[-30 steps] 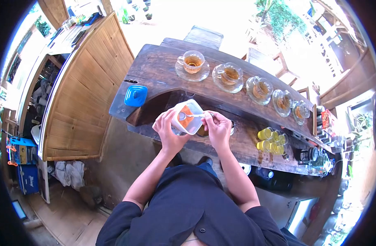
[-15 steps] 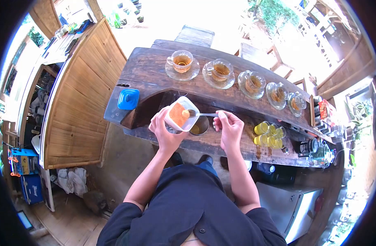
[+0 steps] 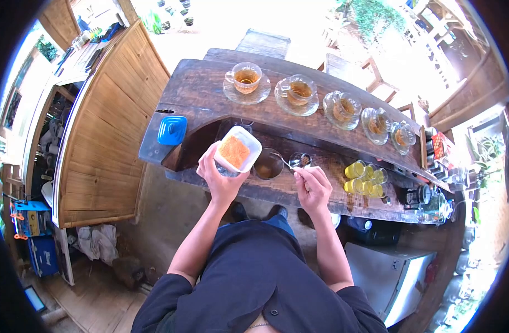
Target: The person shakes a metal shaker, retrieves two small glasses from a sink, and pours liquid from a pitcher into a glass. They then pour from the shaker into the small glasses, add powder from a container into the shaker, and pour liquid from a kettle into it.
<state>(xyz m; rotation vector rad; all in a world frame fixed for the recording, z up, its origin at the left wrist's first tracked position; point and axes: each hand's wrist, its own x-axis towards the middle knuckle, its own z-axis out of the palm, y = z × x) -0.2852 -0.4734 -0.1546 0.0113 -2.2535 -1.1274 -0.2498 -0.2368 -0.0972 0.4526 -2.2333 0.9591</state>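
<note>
A white square container (image 3: 253, 146) of orange-brown powder is in my left hand (image 3: 221, 180), tilted over the lower shelf. My right hand (image 3: 313, 187) pinches the handle of a metal spoon (image 3: 288, 165), its bowl end at the rim of a round metal pot (image 3: 268, 164). Just behind my right fingers stands a small glass (image 3: 300, 160) with something dark in it. The blue lid (image 3: 172, 130) lies at the counter's left end. Along the upper counter, several clear glass cups of amber liquid, such as the leftmost cup (image 3: 247, 77), stand on glass saucers.
Several small glasses with yellow contents (image 3: 354, 169) stand on the lower shelf at right, with a French press (image 3: 418, 197) beyond them. A bamboo-panelled cabinet (image 3: 107, 133) is at left. Below right is a grey metal box (image 3: 385, 283).
The spoon has left the container and moved right and down to the pot. My left hand has shifted slightly left with the container, uncovering more of the pot.
</note>
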